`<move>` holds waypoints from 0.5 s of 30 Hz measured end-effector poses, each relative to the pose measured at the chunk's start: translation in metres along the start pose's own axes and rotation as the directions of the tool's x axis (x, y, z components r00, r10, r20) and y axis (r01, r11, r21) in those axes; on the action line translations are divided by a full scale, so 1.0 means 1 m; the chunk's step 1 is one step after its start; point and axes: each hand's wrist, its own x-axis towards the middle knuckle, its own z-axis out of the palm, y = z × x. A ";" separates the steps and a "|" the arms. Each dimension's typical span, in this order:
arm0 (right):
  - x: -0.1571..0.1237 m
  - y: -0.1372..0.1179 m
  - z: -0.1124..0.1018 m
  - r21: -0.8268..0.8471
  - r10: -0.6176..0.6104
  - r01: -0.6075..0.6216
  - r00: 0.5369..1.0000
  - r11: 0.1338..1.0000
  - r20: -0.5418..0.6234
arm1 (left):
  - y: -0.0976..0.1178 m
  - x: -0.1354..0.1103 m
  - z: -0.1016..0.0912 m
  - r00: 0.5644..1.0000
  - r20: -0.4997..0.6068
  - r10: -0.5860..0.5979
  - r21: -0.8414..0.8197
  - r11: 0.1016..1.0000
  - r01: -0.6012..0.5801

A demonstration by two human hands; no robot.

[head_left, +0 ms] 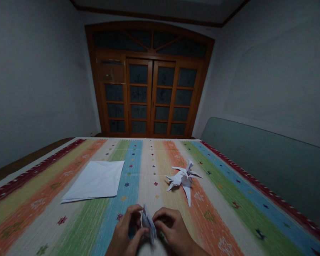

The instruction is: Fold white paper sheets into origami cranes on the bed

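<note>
Between my two hands, a small folded piece of white paper [148, 224] stands on edge just above the table's near side. My left hand [128, 231] is closed on its left side, thumb and fingers pinching it. My right hand [173, 227] grips the paper's right side, its index finger and thumb curled in against it. Beyond my right hand lies a finished-looking white paper figure [183, 179] with several pointed arms. To the far left of my hands rests a stack of white paper sheets [98, 181], lying flat.
A striped, colourful tablecloth [154, 167] covers the table. Along the right side runs a pale green panel [256, 156] against the wall. Wooden doors with glass panes [152, 92] stand beyond the table's far edge.
</note>
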 end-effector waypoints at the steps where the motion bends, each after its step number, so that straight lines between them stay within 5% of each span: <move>1: 0.001 0.000 0.000 0.028 0.019 -0.019 1.000 0.999 0.005 | 0.000 0.000 0.000 1.000 0.006 0.003 0.002 1.000 -0.003; 7: 0.002 0.001 0.001 0.191 0.107 -0.125 0.989 0.974 0.103 | 0.013 0.007 -0.005 0.994 0.104 0.027 -0.026 0.999 -0.025; 15: 0.000 0.007 0.002 0.165 0.148 -0.164 0.983 0.973 0.105 | 0.023 0.013 -0.006 0.946 0.274 -0.170 -0.132 0.968 0.212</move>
